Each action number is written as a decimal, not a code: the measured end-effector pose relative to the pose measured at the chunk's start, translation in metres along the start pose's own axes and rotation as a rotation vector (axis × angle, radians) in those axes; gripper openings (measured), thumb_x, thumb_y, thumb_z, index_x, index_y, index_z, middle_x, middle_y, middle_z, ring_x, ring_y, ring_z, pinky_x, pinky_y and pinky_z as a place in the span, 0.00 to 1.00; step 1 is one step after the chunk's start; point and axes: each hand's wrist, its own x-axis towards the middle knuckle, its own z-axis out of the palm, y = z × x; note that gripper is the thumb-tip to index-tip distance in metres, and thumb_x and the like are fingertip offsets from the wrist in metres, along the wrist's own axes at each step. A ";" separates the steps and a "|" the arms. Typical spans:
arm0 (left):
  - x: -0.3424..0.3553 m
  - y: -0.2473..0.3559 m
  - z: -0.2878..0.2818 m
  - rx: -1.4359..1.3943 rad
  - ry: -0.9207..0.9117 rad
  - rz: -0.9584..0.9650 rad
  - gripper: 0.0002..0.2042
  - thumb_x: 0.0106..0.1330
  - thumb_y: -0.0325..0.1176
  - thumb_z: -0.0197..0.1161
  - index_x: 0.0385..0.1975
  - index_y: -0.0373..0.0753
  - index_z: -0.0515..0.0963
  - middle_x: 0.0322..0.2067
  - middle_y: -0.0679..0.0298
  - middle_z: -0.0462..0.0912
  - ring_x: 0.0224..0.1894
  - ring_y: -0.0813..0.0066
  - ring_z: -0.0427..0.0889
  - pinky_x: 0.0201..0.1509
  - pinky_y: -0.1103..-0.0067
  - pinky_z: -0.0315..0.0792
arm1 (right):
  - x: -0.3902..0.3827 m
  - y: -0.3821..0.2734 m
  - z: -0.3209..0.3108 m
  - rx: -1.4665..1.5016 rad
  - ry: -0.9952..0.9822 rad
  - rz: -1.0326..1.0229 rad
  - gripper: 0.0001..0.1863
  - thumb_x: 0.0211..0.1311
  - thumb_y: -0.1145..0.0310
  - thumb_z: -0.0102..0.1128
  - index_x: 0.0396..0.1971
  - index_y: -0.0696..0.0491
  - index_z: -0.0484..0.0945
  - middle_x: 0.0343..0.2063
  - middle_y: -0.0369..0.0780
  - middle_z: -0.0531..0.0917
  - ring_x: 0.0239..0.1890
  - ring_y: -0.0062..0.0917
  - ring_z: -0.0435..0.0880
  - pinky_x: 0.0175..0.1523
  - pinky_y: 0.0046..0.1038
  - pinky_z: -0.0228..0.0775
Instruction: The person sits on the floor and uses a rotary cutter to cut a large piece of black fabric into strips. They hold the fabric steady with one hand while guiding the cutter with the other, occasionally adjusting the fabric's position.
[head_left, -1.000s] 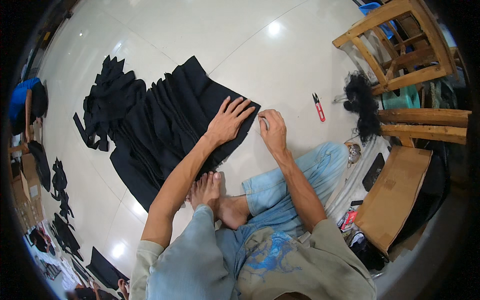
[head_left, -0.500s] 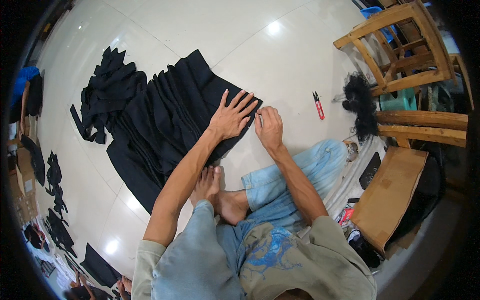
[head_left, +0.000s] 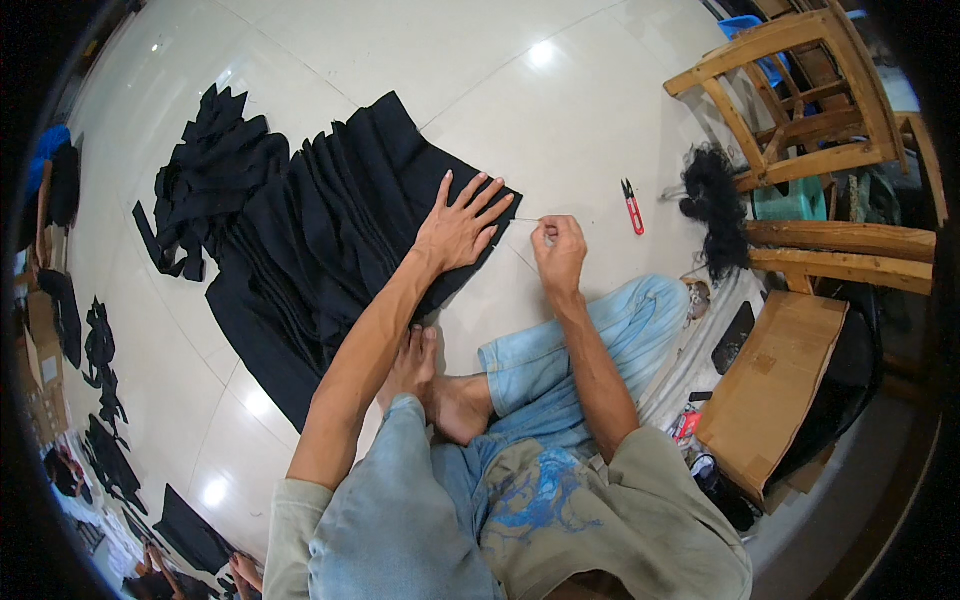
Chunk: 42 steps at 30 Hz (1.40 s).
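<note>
Right hand (head_left: 562, 250) has drawn away from the corner of the black cloth (head_left: 400, 165) since half a second ago, and a thin pale strand (head_left: 526, 220) now shows straight between the two; the left hand (head_left: 457, 232) stays spread on the cloth. The right grip is narrow — thumb and fingertips pinched on that strand — while the left is wide and flat, pressing down without grasping. The cloth lies in ruffled layers on the floor (head_left: 570, 110), left of the right hand, its lower edge near a bare foot (head_left: 412, 365).

A hard pull could snap the strand or pucker the cloth's corner; too light a left palm might let the layers slide on the smooth tiles. A loose pinch could lose the strand, which is too fine to follow into the cloth. Red-handled snips (head_left: 634, 212) lie well within a forearm's sweep — a careless swing could catch their points.

As for containers, what looks like a cardboard box (head_left: 770, 385) sits at right, its brown panel hiding any contents; a carton (head_left: 42, 335) stands at the left rim, its inside unreadable.
</note>
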 end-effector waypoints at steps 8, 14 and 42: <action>-0.002 -0.002 0.003 -0.001 0.019 0.005 0.28 0.73 0.45 0.44 0.74 0.54 0.55 0.76 0.67 0.50 0.77 0.64 0.47 0.77 0.46 0.36 | 0.005 -0.018 -0.017 0.177 -0.053 0.169 0.12 0.56 0.71 0.66 0.40 0.56 0.81 0.39 0.44 0.82 0.38 0.34 0.83 0.42 0.35 0.76; -0.002 -0.002 0.005 -0.002 0.020 0.016 0.29 0.73 0.45 0.45 0.74 0.53 0.56 0.76 0.67 0.50 0.77 0.63 0.47 0.77 0.46 0.37 | 0.001 -0.021 0.004 -0.063 -0.154 -0.274 0.09 0.60 0.70 0.65 0.39 0.55 0.80 0.36 0.42 0.80 0.41 0.38 0.80 0.49 0.36 0.72; -0.001 0.000 -0.003 -0.035 0.002 -0.032 0.33 0.73 0.47 0.46 0.74 0.40 0.51 0.76 0.59 0.47 0.78 0.59 0.44 0.78 0.51 0.35 | 0.013 -0.015 0.004 0.137 -0.290 0.098 0.11 0.66 0.62 0.62 0.32 0.55 0.76 0.28 0.41 0.81 0.30 0.34 0.82 0.37 0.33 0.73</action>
